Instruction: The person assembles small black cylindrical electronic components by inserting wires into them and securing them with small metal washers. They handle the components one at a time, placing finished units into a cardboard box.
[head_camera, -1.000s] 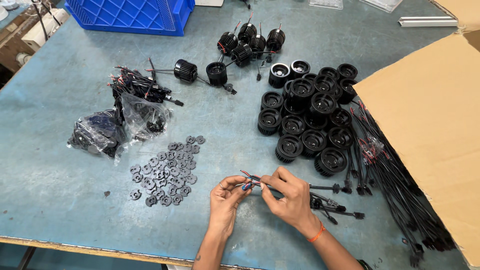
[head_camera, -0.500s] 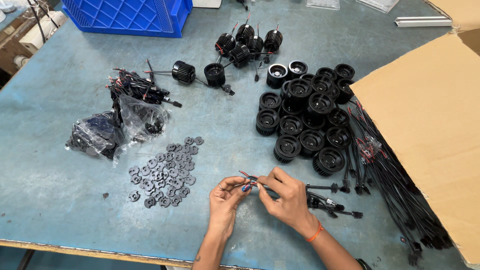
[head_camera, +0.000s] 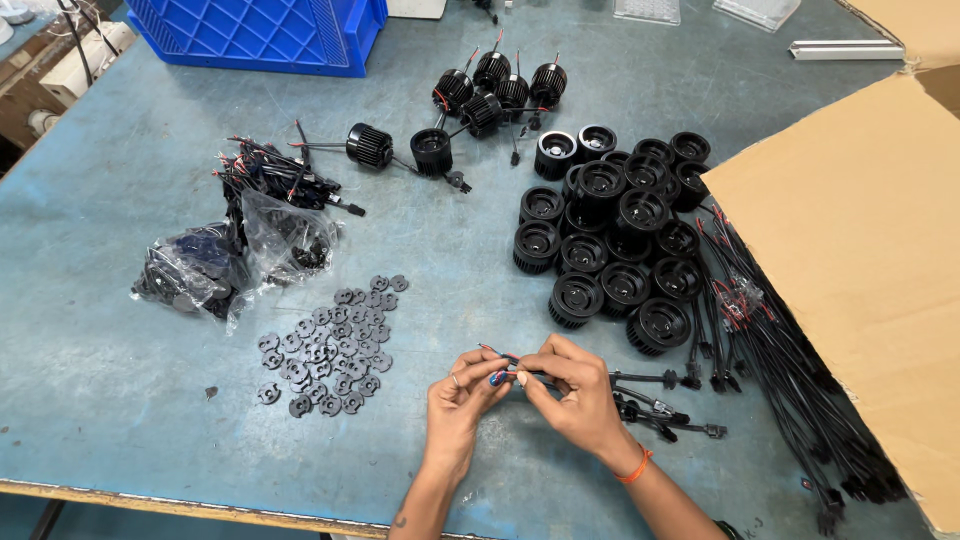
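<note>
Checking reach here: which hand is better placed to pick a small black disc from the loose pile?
Probably the left hand: the loose black discs lie on its side, while the right hand pinches the black cable leading rightward.

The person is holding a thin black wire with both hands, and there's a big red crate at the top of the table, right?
Not quite: the crate is blue, not red, as the head view shows. The rest holds: the left hand and right hand both pinch a thin black wire.

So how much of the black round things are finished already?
About seven round housings near the blue crate already have wires. The left hand and right hand pinch one thin cable. A bigger pile of wireless housings and a cable bundle wait.
</note>
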